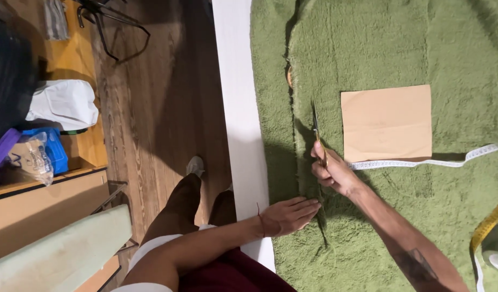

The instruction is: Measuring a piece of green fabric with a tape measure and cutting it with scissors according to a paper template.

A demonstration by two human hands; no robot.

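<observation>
Head view: right hand (332,172) fingers grip scissors (317,134), blades pointing away along a cut in the green fleece fabric (378,48). Left hand (289,214) lies flat, fingers extended, pressing the fabric near the table's white edge (238,97). Nearby lie tan paper square (386,123) and white tape measure (427,161).

Scissors (317,130) upright in green fabric (378,48)

A person in dark brown trousers, a maroon top and pale shoes; a thin red thread circles the left wrist, a dark tattoo marks the right forearm.
</observation>
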